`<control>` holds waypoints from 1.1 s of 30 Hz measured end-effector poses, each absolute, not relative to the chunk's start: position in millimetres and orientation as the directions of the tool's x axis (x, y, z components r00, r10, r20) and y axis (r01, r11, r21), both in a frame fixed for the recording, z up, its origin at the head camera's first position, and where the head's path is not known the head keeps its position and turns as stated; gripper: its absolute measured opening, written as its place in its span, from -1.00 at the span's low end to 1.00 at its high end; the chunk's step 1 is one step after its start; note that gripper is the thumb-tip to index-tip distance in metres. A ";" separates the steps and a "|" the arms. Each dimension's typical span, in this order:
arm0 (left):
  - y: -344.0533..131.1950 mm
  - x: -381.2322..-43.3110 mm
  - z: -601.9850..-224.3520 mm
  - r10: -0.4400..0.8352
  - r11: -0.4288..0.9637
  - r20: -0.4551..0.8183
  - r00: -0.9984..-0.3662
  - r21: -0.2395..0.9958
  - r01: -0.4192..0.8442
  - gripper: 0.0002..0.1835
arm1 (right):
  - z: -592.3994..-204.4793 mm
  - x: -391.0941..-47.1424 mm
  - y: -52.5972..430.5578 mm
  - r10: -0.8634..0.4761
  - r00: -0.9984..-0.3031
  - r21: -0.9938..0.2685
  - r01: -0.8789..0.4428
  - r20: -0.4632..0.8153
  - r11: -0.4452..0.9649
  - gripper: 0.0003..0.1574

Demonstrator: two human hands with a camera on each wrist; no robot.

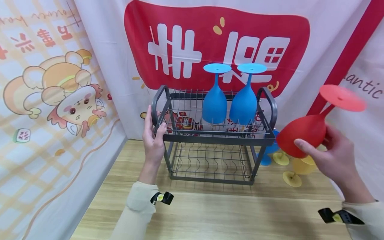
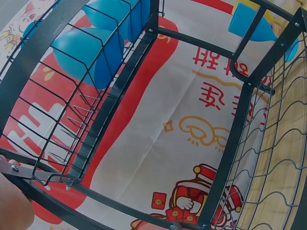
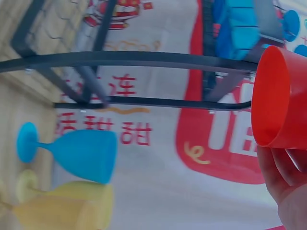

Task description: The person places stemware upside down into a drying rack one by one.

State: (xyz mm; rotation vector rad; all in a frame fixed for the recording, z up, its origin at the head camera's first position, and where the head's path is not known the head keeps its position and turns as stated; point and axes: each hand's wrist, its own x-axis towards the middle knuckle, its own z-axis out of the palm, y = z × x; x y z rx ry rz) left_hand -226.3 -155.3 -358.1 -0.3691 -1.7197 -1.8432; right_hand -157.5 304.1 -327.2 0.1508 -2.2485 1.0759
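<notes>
My right hand (image 1: 336, 155) holds a red plastic goblet (image 1: 303, 135) by its bowl, upside down and tilted, just right of the rack. The goblet's open mouth shows in the right wrist view, with fingers under the bowl. At the left end of a dark two-tier dish rack (image 1: 219, 138), my left hand (image 1: 154, 140) grips the upper frame, fingers along the outside and thumb over the front corner. Two blue goblets, a left one (image 1: 214, 105) and a right one (image 1: 244, 105), stand upside down side by side on the upper tier.
A blue goblet (image 3: 86, 153) and two yellow goblets, one pale (image 3: 98, 194) and one deeper (image 3: 57, 213), stand upright right of the rack on the wooden table (image 1: 204, 213). Printed cloth (image 1: 105, 50) hangs behind and at both sides. The lower wire tier (image 1: 210, 163) has wavy wires.
</notes>
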 end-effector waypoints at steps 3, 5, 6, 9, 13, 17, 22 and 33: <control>-154.7 -226.9 -358.4 -0.225 0.002 0.569 -0.791 0.812 0.583 -0.24 | -311.8 -158.2 302.1 0.172 -0.787 -0.664 -0.356 0.592 0.658 -0.11; -155.1 -226.7 -358.4 -0.229 0.001 0.567 -0.792 0.813 0.582 -0.24 | -303.2 -160.3 299.5 0.166 -0.785 -0.663 -0.365 0.596 0.653 -0.12; -155.2 -226.5 -358.3 -0.230 0.002 0.566 -0.792 0.814 0.581 -0.24 | -299.2 -161.0 297.5 0.164 -0.783 -0.660 -0.368 0.600 0.655 -0.13; -155.2 -226.1 -357.9 -0.232 0.006 0.569 -0.789 0.812 0.584 -0.24 | -289.3 -163.5 290.2 0.147 -0.777 -0.644 -0.381 0.612 0.663 -0.12; -154.3 -225.8 -357.6 -0.233 0.008 0.571 -0.787 0.810 0.586 -0.23 | -278.1 -166.5 280.3 0.103 -0.769 -0.606 -0.405 0.631 0.685 -0.10; -153.4 -225.2 -357.1 -0.236 0.008 0.568 -0.788 0.812 0.583 -0.23 | -267.4 -169.0 272.0 0.065 -0.755 -0.567 -0.430 0.652 0.703 -0.11; -154.6 -225.3 -357.2 -0.246 0.013 0.557 -0.794 0.820 0.572 -0.24 | -256.9 -172.3 260.9 0.030 -0.775 -0.578 -0.444 0.631 0.685 -0.11; -153.2 -223.9 -356.5 -0.237 0.036 0.558 -0.796 0.823 0.566 -0.25 | -252.0 -186.5 228.3 -0.042 -0.771 -0.598 -0.525 0.635 0.606 -0.11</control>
